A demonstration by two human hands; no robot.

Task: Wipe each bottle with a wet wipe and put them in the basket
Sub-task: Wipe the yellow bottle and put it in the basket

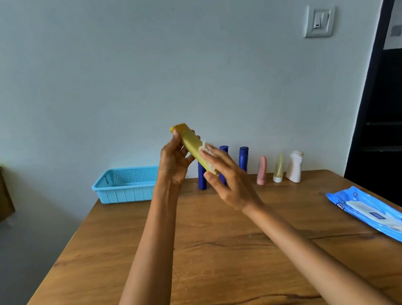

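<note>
The yellow bottle [193, 146] is held up in the air above the far half of the wooden table [209, 266], well clear of its surface, with its long axis tilted: the cap end points up and to the left, the base end runs down and to the right. The left hand [173, 161] grips the upper part, thumb on the near side just under the cap and fingers curled round the far side. The right hand [226, 178] lies against the lower part with its fingers fairly straight, pressing a white wet wipe [207, 151] between palm and bottle; the wipe shows only as a crumpled edge above the fingers, and the base of the bottle is hidden behind that hand. The wiping stroke therefore looks set to run along the tilted axis, from the base up toward the left hand. The blue basket [125, 185] sits at the far left of the table, beyond and left of the left hand, which is the nearer of the two to it. Five bottles stand in a row by the wall, with the wet wipe packet [379, 213] at the right edge
</note>
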